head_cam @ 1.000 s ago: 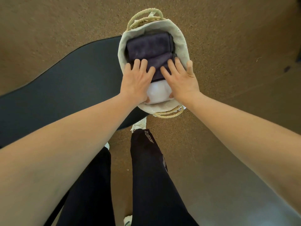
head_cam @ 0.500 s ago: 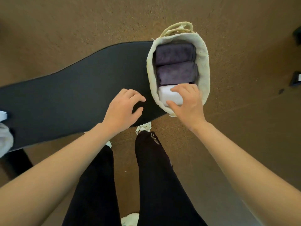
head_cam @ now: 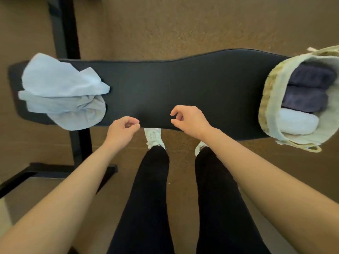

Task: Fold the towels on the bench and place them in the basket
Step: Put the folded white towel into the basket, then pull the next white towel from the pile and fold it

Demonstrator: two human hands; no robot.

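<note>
A long black padded bench (head_cam: 174, 85) runs across the view. At its right end stands a woven basket (head_cam: 269, 99) with a pale cloth liner, holding two folded dark purple towels (head_cam: 310, 88) and one folded white towel (head_cam: 297, 123). Crumpled light blue towels (head_cam: 62, 92) lie in a heap at the bench's left end. My left hand (head_cam: 122, 131) hovers at the bench's near edge, fingers loosely curled and empty. My right hand (head_cam: 189, 119) is over the near middle of the bench, also loosely curled with nothing in it.
Brown carpet (head_cam: 183, 24) surrounds the bench. The bench's black metal frame (head_cam: 64, 30) and foot bar show at the left. My legs in black trousers and white shoes (head_cam: 153, 137) stand close to the bench's near edge.
Both hands have left the basket and moved left over the bench. The view has swung left, bringing the heap of light blue towels into sight.
</note>
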